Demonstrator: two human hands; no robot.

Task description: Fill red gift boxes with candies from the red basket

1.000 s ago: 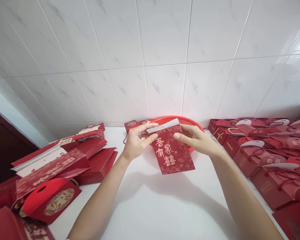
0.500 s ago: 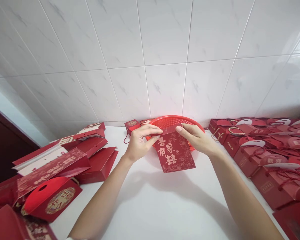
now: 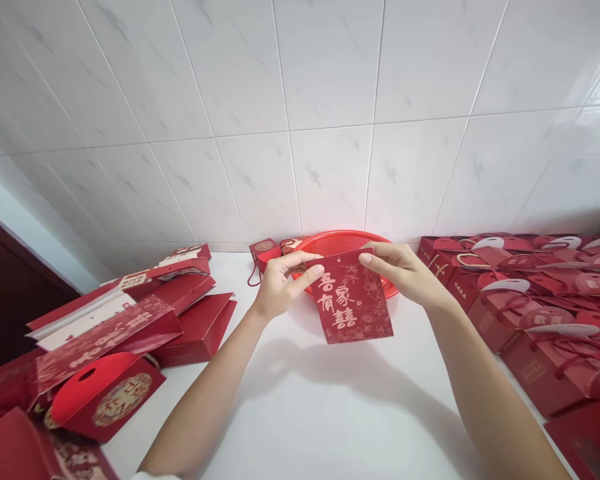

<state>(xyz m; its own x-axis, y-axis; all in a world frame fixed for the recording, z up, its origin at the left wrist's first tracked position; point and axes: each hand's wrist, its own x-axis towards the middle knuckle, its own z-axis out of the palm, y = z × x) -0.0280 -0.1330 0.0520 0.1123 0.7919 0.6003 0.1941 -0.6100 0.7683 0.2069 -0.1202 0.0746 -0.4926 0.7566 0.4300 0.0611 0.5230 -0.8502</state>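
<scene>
we see two bare hands presenting a red paper bag point(image 3: 355, 300), flat-looking and face outward, above the white table point(image 3: 340, 413) and before a red basket point(image 3: 350, 235), whose near part it hides from us. the left hand point(image 3: 285, 287) is partly closed, its thumb and fingers pinching the bag at the upper left corner; the right hand point(image 3: 397, 270) is likewise partly closed on the upper right corner, thumb on the printed face and the other fingers behind. the bag hangs slightly tilted, gold lettering readable toward us, a small hole near its top edge. we judge the step in hand to be work along that top edge, both thumbs resting close to it; whether the bag holds anything we cannot tell. the next move, in our judgement, calls for a light, even pinch at both corners, so that the paper neither creases nor twists, with the small hole left uncovered. to the left we note a loose heap of red bags point(image 3: 105, 333); to the right, rows of red boxes point(image 3: 533, 373) with cord handles; beside the basket, a small box point(image 3: 266, 250).
</scene>
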